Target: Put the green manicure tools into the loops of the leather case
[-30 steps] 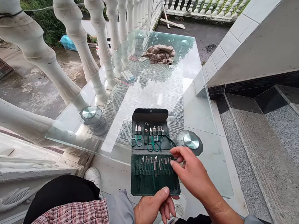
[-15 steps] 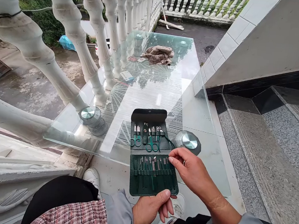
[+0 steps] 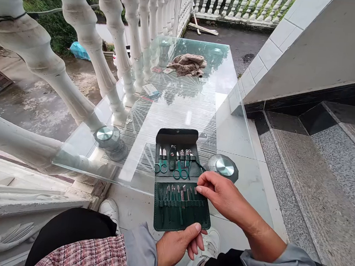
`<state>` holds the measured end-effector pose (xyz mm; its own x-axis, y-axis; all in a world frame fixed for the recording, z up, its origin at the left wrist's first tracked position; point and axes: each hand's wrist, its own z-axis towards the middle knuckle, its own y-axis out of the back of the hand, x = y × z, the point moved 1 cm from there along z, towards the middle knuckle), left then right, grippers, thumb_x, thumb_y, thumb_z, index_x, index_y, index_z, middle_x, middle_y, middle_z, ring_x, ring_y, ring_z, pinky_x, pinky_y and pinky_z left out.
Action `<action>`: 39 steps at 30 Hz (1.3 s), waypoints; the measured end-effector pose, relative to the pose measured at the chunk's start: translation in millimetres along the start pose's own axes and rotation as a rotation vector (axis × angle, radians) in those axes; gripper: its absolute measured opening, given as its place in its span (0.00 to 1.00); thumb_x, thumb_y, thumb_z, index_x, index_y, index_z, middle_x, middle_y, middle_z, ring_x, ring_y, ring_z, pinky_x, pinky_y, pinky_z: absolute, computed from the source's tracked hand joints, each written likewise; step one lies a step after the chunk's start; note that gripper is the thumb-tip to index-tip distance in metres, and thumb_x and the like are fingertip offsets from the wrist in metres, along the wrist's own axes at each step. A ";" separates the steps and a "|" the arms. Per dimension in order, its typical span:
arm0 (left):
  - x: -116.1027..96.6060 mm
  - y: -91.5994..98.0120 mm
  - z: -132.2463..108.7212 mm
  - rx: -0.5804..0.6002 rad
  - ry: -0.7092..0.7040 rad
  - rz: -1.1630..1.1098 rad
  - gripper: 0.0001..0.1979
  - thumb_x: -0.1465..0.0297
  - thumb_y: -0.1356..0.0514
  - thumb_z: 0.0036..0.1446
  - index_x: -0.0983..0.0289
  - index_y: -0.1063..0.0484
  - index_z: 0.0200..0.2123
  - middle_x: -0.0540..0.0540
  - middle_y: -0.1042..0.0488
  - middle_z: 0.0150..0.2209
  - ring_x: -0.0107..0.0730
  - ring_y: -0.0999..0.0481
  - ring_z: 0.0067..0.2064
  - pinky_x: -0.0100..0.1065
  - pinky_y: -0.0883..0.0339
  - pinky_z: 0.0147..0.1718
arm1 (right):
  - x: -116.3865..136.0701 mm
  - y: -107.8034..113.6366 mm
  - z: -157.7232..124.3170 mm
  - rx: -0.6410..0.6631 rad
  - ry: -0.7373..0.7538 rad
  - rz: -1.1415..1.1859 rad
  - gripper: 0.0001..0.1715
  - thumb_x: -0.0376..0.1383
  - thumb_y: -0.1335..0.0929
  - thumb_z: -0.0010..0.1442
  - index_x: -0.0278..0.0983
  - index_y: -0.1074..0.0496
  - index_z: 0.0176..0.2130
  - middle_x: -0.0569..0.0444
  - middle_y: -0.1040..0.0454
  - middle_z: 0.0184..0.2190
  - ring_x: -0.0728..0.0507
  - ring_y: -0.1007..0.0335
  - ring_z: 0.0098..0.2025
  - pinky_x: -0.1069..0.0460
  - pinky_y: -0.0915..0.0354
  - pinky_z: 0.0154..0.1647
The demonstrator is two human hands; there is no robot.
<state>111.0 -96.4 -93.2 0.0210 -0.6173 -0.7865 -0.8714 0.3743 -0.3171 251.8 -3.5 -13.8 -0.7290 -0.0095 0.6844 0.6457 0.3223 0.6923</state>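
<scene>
A dark green manicure case [image 3: 160, 216] lies unfolded, its near end gripped between the thumb and fingers of my left hand [image 3: 178, 245]. Its far half reaches over the glass table. Green-handled scissors [image 3: 180, 173] and nail clippers [image 3: 172, 155] sit under loops in the upper panel. Several slim metal tools [image 3: 182, 196] stand side by side under a strap in the lower panel. My right hand [image 3: 224, 195] is over the right side of that row, thumb and index finger pinched at the tool tips. What lies between those fingertips is hidden.
The glass table [image 3: 180, 108] has round metal-capped legs. A brown cloth [image 3: 187, 65] and a small blue-white packet [image 3: 150, 90] are on it. White balusters [image 3: 100, 53] run along the left; stone steps [image 3: 304, 163] rise at the right.
My right hand has shifted slightly left along the row of slim tools, fingertips still pinched. The case and my left hand have barely moved.
</scene>
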 end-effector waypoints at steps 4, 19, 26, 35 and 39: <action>0.0 3.0 -0.9 0.027 -0.004 0.016 0.30 0.44 0.52 0.53 0.67 0.31 0.26 0.49 0.35 0.23 0.24 0.39 0.23 0.31 0.39 0.31 | -2.0 1.9 5.4 0.058 0.017 -0.033 0.07 0.36 0.38 0.54 0.39 0.33 0.27 0.57 0.31 0.28 0.47 0.36 0.31 0.52 0.42 0.32; 10.9 11.7 -1.3 0.066 -0.008 -0.060 0.31 0.45 0.48 0.51 0.69 0.28 0.35 0.51 0.33 0.26 0.24 0.39 0.25 0.29 0.42 0.25 | 8.1 1.6 12.5 0.094 -0.015 -0.126 0.08 0.35 0.39 0.53 0.39 0.36 0.24 0.56 0.31 0.25 0.47 0.38 0.29 0.52 0.45 0.30; 1.7 14.4 -6.7 0.082 0.007 -0.048 0.32 0.42 0.49 0.49 0.68 0.28 0.30 0.51 0.34 0.25 0.25 0.38 0.26 0.30 0.41 0.27 | 8.8 3.4 15.2 0.063 0.008 -0.139 0.08 0.35 0.40 0.54 0.38 0.37 0.24 0.56 0.31 0.25 0.47 0.39 0.29 0.52 0.45 0.30; -1.6 14.9 -8.1 0.065 0.019 -0.030 0.32 0.42 0.48 0.49 0.67 0.28 0.31 0.50 0.34 0.25 0.25 0.39 0.24 0.33 0.42 0.30 | 5.7 4.9 9.2 0.011 0.021 -0.086 0.08 0.36 0.40 0.55 0.39 0.36 0.26 0.57 0.32 0.26 0.48 0.39 0.30 0.52 0.44 0.31; 0.4 14.9 -6.8 0.060 0.023 -0.034 0.32 0.42 0.48 0.49 0.67 0.28 0.31 0.50 0.34 0.25 0.25 0.39 0.24 0.32 0.42 0.30 | 4.7 4.9 6.3 0.009 0.005 -0.064 0.08 0.36 0.40 0.56 0.39 0.36 0.27 0.57 0.32 0.26 0.48 0.39 0.30 0.53 0.44 0.31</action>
<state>94.7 -95.7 -94.6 0.0385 -0.6461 -0.7623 -0.8395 0.3928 -0.3754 250.0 4.0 -8.6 -0.7678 -0.0351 0.6398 0.5956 0.3292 0.7328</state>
